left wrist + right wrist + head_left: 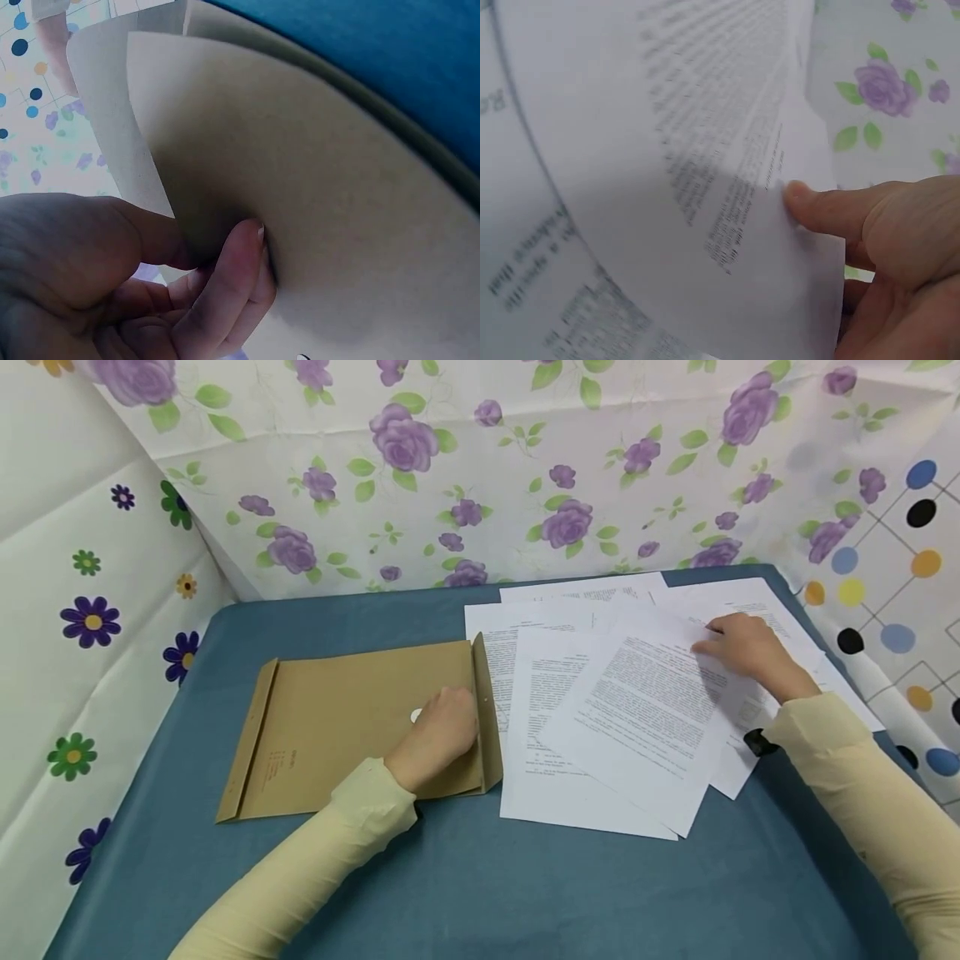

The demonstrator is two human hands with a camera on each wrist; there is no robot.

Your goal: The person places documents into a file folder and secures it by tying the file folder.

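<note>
A brown paper envelope point(352, 718) lies flat on the table's left half, its flap point(488, 718) standing open on the right side. My left hand point(441, 733) is at that open side; in the left wrist view its thumb and fingers pinch the edge of the envelope's upper layer point(315, 165), which bows away from the layer beneath. To the right, printed sheets overlap in a loose spread. My right hand point(750, 653) pinches the upper right edge of the top sheet point(637, 710). In the right wrist view, the thumb presses on the curved printed sheet point(742, 292); the fingers behind are partly hidden.
A blue-green cloth point(450, 885) covers the table. Other printed sheets point(577, 802) lie under and behind the top one, some near the right edge. A flowered curtain point(510, 468) hangs behind the table, with patterned sheets at both sides.
</note>
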